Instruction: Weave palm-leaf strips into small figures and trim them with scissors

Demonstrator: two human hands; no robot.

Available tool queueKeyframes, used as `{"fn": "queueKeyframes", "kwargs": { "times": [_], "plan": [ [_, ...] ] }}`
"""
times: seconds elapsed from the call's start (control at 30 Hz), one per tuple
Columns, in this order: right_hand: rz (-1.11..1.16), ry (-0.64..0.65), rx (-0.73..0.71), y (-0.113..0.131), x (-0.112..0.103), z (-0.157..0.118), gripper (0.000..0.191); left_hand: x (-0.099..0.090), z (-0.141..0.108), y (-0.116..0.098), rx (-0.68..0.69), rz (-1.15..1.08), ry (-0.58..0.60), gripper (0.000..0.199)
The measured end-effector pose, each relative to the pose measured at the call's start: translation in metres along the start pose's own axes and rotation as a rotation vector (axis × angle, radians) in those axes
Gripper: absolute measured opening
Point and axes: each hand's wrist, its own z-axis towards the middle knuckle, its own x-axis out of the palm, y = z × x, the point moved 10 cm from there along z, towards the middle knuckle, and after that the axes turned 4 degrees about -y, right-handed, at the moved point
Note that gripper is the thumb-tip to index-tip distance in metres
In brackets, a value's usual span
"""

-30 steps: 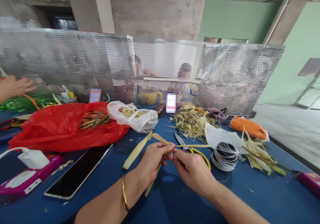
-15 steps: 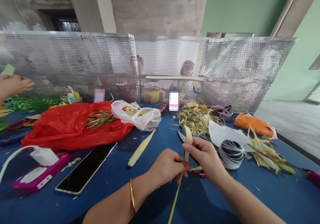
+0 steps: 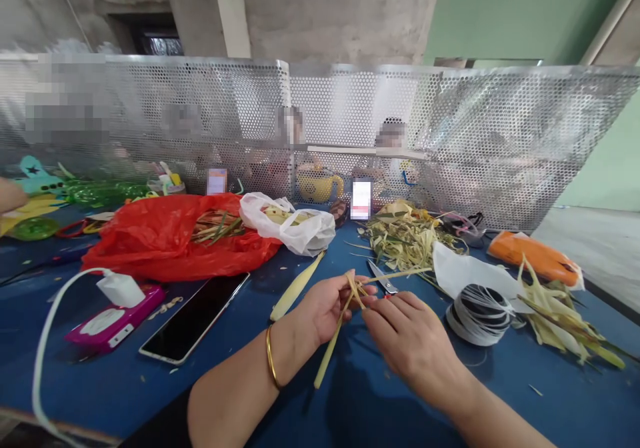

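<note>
My left hand (image 3: 333, 305), with a gold bangle at its wrist, grips crossed pale yellow-green leaf strips (image 3: 353, 289) between thumb and fingers. One strip end slants down toward the table, another sticks out to the right. My right hand (image 3: 413, 335) is palm down beside it, its fingertips pinched on a strip end at the crossing. Behind the hands lie scissors (image 3: 384, 277), their handles partly hidden by my fingers. A pale folded husk (image 3: 297, 287) lies left of the hands.
Left are a black phone (image 3: 195, 318), a magenta power strip (image 3: 117, 321) and a red bag (image 3: 145, 238). Right are a white ribbon coil (image 3: 477, 315), dried leaves (image 3: 560, 318) and an orange packet (image 3: 535, 258). A leaf pile (image 3: 403, 235) stands behind, before a perforated screen (image 3: 345, 108).
The strips are now crossed and looped at my left fingers. My right hand has come down and turned palm down. The view has shifted, and the other person's hand at far left is lower.
</note>
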Motion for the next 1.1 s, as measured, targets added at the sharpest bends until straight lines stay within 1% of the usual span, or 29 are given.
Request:
{"fn": "queueKeyframes", "kwargs": {
  "times": [0.17,0.27,0.3,0.37,0.47,0.53,0.57,0.6,0.63,0.67,0.7,0.73,0.77,0.8,0.83,0.87,0.97,1.03,1.1],
  "plan": [
    [-0.043,0.024,0.031,-0.004,0.010,-0.003,0.027,0.003,-0.004,-0.007,0.024,-0.147,0.011,0.023],
    [-0.080,0.019,0.057,-0.004,0.006,-0.001,0.021,0.007,-0.006,-0.009,0.042,-0.150,0.028,0.027],
    [-0.074,0.017,0.051,-0.001,0.004,0.001,0.021,0.009,-0.007,-0.010,0.050,-0.150,0.045,0.028],
    [-0.027,0.029,-0.008,0.010,0.004,0.005,0.023,0.014,-0.007,-0.007,0.052,-0.149,0.075,0.029],
    [0.056,0.089,-0.105,0.026,0.014,0.006,0.017,0.013,-0.005,0.000,0.046,-0.106,0.056,0.025],
    [0.090,0.089,-0.106,0.026,0.017,0.005,0.017,0.013,-0.004,0.003,0.060,-0.058,0.059,0.023],
    [0.123,0.057,-0.072,0.021,0.015,0.005,0.018,0.015,-0.005,0.002,0.080,-0.038,0.073,0.023],
    [0.174,-0.002,-0.009,0.013,0.009,0.004,0.020,0.016,-0.006,0.000,0.105,-0.025,0.082,0.024],
    [0.241,-0.079,0.094,-0.001,0.003,0.003,0.022,0.016,-0.007,-0.003,0.129,-0.012,0.087,0.024],
    [0.325,-0.162,0.240,-0.019,-0.002,-0.001,0.021,0.017,-0.009,-0.006,0.154,0.003,0.088,0.024],
    [0.421,-0.241,0.419,-0.041,-0.004,-0.009,0.019,0.017,-0.011,-0.009,0.178,0.021,0.081,0.025],
    [0.527,-0.301,0.615,-0.062,-0.001,-0.020,0.017,0.016,-0.013,-0.012,0.196,0.043,0.069,0.025],
    [0.641,-0.339,0.803,-0.079,0.007,-0.032,0.015,0.016,-0.014,-0.013,0.207,0.065,0.055,0.026],
    [0.759,-0.359,0.967,-0.090,0.017,-0.044,0.017,0.016,-0.015,-0.015,0.219,0.085,0.040,0.027],
    [0.878,-0.365,1.094,-0.096,0.029,-0.053,0.021,0.015,-0.016,-0.017,0.231,0.105,0.021,0.028],
    [0.990,-0.358,1.187,-0.098,0.040,-0.058,0.025,0.013,-0.016,-0.017,0.239,0.126,-0.002,0.029],
    [1.232,-0.290,1.350,-0.095,0.063,-0.064,0.029,0.011,-0.014,-0.018,0.256,0.197,-0.031,0.029],
    [1.313,-0.188,1.451,-0.090,0.073,-0.067,0.024,0.012,-0.013,-0.016,0.257,0.258,-0.010,0.029],
    [1.379,-0.057,1.531,-0.083,0.082,-0.070,0.016,0.014,-0.012,-0.014,0.256,0.313,0.015,0.028]
  ]
}}
